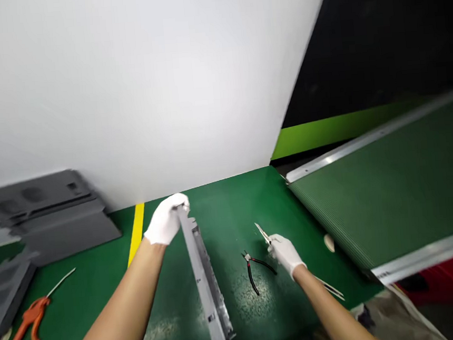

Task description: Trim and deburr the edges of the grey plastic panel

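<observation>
Left hand [166, 217]: gloved in white, my fingers are folded over the far top end of the long grey metal rail [205, 277], holding it firmly; the rail runs from my fingertips back toward my body, standing on its edge.

Right hand [285, 252]: also gloved, fingers pinched narrow around a small pointed metal tool [262, 233] (tweezers or a thin blade, I cannot tell which), its tip aimed up and away from my fingertips, toward the rail side.

Step in hand: as I judge it, I am steadying the rail with the left while bringing the fine tool in with the right, so the work on the rail is only being set up; the tool tip is well apart from the rail.

Next move calls for: a steady left grip so the rail does not tip, and a careful approach with the point across the gap between my two hands.

Between my hands: black-handled pliers [255, 270] lie on the green mat [230, 212], just left of my right fingers and near the rail.

Behind my right wrist: a thin pale strip [330, 288] lies on the mat.

Far left of my left fingers: an orange-handled tool [27, 319] and stacked grey panels [51, 212], well apart.

Right of my right fingers: a green belt with metal edges [390, 187].

In the way: the pliers lie in the path from tool to rail (low, though); a large white board [143, 82] stands close beyond my left fingertips.
</observation>
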Tool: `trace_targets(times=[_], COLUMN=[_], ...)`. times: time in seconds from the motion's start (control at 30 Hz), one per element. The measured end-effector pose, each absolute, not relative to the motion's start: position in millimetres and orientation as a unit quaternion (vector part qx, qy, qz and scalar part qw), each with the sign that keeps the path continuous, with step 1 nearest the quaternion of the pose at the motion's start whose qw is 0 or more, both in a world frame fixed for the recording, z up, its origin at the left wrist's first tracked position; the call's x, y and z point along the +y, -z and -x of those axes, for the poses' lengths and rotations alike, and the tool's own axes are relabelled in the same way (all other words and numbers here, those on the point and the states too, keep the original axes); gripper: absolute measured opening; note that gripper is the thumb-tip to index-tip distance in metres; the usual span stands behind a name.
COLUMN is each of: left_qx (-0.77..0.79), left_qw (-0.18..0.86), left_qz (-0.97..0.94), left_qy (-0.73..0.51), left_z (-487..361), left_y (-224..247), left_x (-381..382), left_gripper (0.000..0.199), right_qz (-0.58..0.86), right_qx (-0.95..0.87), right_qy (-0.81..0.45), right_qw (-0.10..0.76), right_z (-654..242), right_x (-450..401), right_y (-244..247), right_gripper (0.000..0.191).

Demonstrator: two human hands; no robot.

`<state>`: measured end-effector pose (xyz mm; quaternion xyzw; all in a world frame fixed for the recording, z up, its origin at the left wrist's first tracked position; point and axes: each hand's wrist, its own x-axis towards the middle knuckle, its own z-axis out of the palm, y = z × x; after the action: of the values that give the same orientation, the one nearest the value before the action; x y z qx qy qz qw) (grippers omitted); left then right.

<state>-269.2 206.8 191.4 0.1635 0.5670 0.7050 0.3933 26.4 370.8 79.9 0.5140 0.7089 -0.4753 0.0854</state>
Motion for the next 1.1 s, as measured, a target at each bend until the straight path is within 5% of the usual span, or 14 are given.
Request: trace_targets(times=[0.13, 0.3, 0.7, 1.1], left_qx=[0.592, 0.571, 0.562, 0.542], left_qw=[0.347, 0.371, 0.370, 0.371], left_qz=[-0.180, -0.172, -0.166, -0.157], left_qy=[-0.705, -0.712, -0.721, -0.737], left_z=[274.2, 274.5, 279.3, 275.3], left_y=[-192.1, -189.9, -185.9, -190.4], left_x=[207.2, 204.2, 190.7, 189.3], left_gripper=[0.039, 0.042, 0.033, 0.034], right_qz=[-0.347, -0.201, -0.142, -0.022], right_qx=[0.705, 0.739, 0.967, 0.994], right_qy=[0.611, 0.587, 0.186, 0.092], right_qw=[0.099, 0.262, 0.095, 0.054], right_z=[-21.0, -24.7, -22.4, -23.1], right_x=[327.2, 268.1, 228.8, 233.3], right_y=[-177.7, -266.0, -283.5, -294.3], right_gripper=[0.062, 0.073, 0.078, 0.048])
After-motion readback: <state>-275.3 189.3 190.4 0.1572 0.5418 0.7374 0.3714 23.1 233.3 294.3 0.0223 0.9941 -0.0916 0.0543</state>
